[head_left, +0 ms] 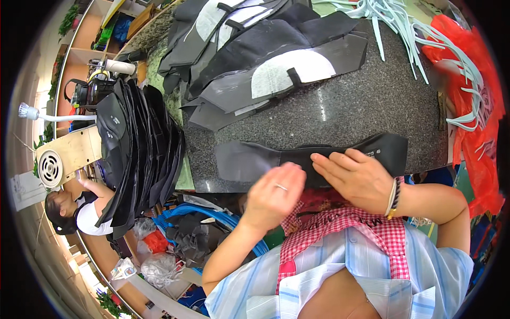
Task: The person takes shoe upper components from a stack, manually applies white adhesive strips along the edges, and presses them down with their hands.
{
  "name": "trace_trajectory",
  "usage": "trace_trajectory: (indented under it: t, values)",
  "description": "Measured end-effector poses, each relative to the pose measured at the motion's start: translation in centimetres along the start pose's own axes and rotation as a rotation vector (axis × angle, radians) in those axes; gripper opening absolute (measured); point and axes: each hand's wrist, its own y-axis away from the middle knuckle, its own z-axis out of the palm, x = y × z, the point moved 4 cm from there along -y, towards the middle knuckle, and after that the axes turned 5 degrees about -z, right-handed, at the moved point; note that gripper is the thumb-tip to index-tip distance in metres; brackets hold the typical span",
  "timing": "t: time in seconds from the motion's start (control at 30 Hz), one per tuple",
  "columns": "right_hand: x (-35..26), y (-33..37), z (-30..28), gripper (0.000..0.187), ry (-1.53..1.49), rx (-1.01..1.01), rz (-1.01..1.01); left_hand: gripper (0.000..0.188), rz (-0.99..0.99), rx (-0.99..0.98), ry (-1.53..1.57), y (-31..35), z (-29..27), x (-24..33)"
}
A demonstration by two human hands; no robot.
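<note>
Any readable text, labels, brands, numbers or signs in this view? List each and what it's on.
Red-and-white checked apron: dark lettering, partly lost in folds; I won't copy the wording.
Black piece near the right hand: small pale print toward its right end, too small to read reliably.
Stack of black pieces, left: small pale print on the front one, too small.

Smooth, faintly glossy black panel (297, 153)

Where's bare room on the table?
Middle and right of the stone table, between the dark pile, pale strips and black piece. Crowded: upper left, under the pile; left edge, by the black stack; near edge, around left hand and right hand.
</note>
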Motion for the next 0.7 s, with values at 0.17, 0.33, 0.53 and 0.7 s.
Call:
trace_trajectory:
  t: [0.17,0.33,0.53,0.7]
  values:
    - [-0.8,-1.4,-1.1,0.054,0.032,-0.088,0.017,0.042,-0.188,0.052,0.112,1.8,-0.2,-3.9]
    - [-0.8,-1.7,-1.7,0.072,0.039,-0.147,0.009,0.057,-0.340,0.004,-0.040,3.0,-1.8,-7.6]
    - [-0.6,-1.8,-1.4,0.065,0.134,-0.081,-0.042,0.055,-0.277,-0.032,-0.368,1.1,-1.3,-5.1]
    - [0.8,-1.3,-5.0,0.052,0.000,-0.085,-0.083,0.029,-0.034,0.119,0.145,-1.7,0.9,1.1]
